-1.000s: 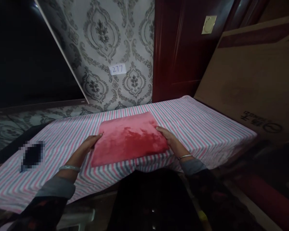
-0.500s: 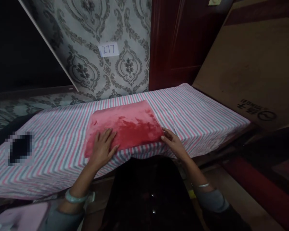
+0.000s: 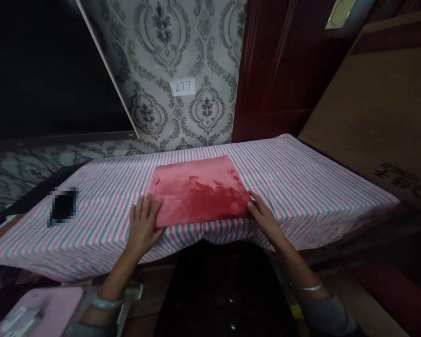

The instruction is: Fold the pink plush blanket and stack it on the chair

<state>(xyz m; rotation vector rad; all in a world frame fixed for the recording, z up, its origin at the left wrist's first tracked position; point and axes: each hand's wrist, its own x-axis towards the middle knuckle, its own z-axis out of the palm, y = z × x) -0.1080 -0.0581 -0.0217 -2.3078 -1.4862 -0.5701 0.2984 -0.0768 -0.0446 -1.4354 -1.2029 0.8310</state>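
A red velvety cloth item (image 3: 199,192), roughly rectangular and flat, lies on the striped tablecloth (image 3: 287,178) near its front edge. My left hand (image 3: 143,224) rests with fingers spread over the left edge of the red item and the stripes beside it. At the right front corner of the red item is my right hand (image 3: 263,215), its thumb and fingers apart and touching that corner. Neither hand is wrapped round anything.
A pixelated dark object (image 3: 63,206) lies on the cloth's left part. A large dark screen (image 3: 52,70) stands behind left. On the right leans a big cardboard box (image 3: 382,103). A pink surface with a white item (image 3: 21,320) is at the lower left.
The view has shifted, so the scene sits further right. My left hand has moved from on top of the red item to its left edge, which now looks straighter. My right hand stays at the right corner.
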